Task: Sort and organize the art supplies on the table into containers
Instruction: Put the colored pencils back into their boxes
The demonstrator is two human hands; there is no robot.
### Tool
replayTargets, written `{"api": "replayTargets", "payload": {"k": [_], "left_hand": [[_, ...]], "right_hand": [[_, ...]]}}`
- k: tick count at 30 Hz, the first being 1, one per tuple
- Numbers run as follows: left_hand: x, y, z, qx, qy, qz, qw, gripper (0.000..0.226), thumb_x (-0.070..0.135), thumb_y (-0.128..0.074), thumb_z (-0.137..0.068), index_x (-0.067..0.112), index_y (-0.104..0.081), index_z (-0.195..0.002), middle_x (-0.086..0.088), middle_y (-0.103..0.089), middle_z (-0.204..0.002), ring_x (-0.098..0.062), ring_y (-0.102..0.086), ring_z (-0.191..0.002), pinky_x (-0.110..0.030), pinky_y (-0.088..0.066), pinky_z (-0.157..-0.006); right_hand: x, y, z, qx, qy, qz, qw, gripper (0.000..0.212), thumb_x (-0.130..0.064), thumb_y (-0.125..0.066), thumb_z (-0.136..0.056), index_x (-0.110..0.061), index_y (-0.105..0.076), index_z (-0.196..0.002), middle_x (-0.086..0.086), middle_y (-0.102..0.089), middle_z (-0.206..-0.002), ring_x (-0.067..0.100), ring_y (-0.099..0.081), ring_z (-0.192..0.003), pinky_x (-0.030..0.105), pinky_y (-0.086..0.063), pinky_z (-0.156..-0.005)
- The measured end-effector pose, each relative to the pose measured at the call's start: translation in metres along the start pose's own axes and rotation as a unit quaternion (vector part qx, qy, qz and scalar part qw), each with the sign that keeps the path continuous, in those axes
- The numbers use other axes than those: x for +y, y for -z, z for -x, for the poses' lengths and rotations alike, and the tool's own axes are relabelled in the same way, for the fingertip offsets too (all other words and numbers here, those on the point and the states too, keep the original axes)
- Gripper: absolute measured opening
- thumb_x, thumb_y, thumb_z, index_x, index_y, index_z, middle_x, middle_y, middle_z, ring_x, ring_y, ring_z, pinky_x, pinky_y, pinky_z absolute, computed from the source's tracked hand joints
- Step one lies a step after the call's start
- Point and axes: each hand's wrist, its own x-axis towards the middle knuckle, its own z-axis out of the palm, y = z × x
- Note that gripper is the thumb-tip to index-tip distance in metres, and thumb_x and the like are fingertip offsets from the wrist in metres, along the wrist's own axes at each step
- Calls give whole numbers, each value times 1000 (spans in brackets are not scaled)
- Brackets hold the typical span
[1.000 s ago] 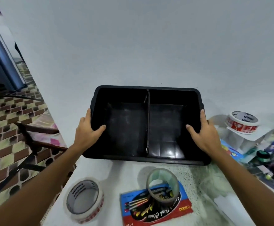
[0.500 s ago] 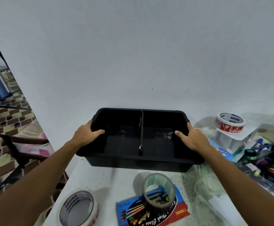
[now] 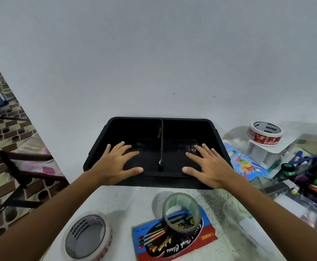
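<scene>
A black two-compartment bin sits at the far middle of the pale speckled worktop against a white wall, a divider splitting it. The left hand and right hand hover over its near rim, fingers spread, holding nothing. Near left lies a tape roll printed "Ninso"; a clear roll stands on a "NIKKI" pack.

Both hands, the left hand and right hand, cover the near rim of the black bin. The right edge crops a blurred heap of markers and paints. The bottom edge clips the pencil packet and white tape roll.
</scene>
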Motion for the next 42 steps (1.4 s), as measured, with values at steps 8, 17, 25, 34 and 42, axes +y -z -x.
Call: {"api": "replayTargets", "payload": {"k": [8, 17, 25, 34, 42], "left_hand": [[-3, 3, -19, -10, 24, 41, 999, 113, 100, -8, -59, 30, -46, -140, 2, -40, -149, -17, -19, -145, -53, -9, -119], [-4, 2, -20, 18, 8, 50, 999, 107, 98, -14, -63, 26, -56, -131, 4, -52, -136, -15, -36, -135, -51, -20, -116], [3, -2, -11, 187, -58, -20, 980, 85, 81, -25, -83, 14, -71, -107, -2, -67, -105, -23, -57, -103, -42, -47, -85], [29, 20, 69, 93, -88, 45, 991, 61, 66, -47, -85, 21, -59, -125, 1, -62, -108, -10, -53, -95, -32, -53, -79], [23, 1, 162, -203, 105, 45, 973, 120, 100, -40, -44, 49, -7, -148, 7, 1, -160, -21, 1, -148, -49, -24, -117]], "right_hand": [[5, 6, -16, 6, -22, -15, 1000, 93, -86, -11, -77, -31, -35, -148, 2, -20, -160, 20, -8, -149, 39, -14, -117], [4, 6, -14, 29, -18, -22, 999, 104, -88, -5, -66, -30, -44, -143, 2, -34, -154, 19, -24, -145, 39, -30, -110], [5, 5, -12, 128, 68, 48, 988, 80, -72, -20, -86, -16, -60, -129, 5, -65, -117, 26, -60, -107, 40, -49, -86], [-53, 31, 20, 71, 360, 20, 930, 67, -64, -41, -88, -19, -53, -136, 4, -59, -126, 19, -57, -112, 35, -54, -83], [-50, 0, 49, -153, 364, 102, 913, 109, -85, -53, -68, -46, 9, -149, 2, -1, -162, 20, -16, -143, 35, -22, -114]]}}
